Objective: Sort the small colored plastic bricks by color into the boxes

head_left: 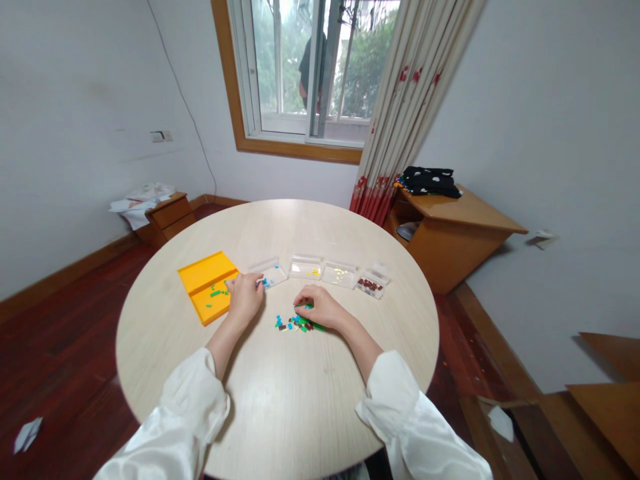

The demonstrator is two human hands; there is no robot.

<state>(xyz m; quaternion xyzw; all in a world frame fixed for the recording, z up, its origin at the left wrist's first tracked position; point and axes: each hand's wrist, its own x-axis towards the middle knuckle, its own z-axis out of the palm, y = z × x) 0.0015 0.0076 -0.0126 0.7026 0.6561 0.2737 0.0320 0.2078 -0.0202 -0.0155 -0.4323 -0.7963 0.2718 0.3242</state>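
My left hand (246,297) is over the right edge of a yellow tray (203,272), its fingers drawn together at the left end of a clear box with small blue bricks (274,275). Blue shows by those fingertips, but whether they pinch a brick is unclear. My right hand (323,309) curls its fingers down onto a loose pile of mixed toy bricks (291,326) in blue, green, brown and white. Whatever its fingertips grip is hidden. Several green bricks (216,293) lie in the yellow tray.
Right of the blue bricks' box stand clear boxes with yellow bricks (306,268), pale bricks (339,274) and brown bricks (371,285). All rest on a round pale table (295,393). Beyond are a window, a curtain (400,87) and a wooden desk (460,220). A person (311,70) is outside.
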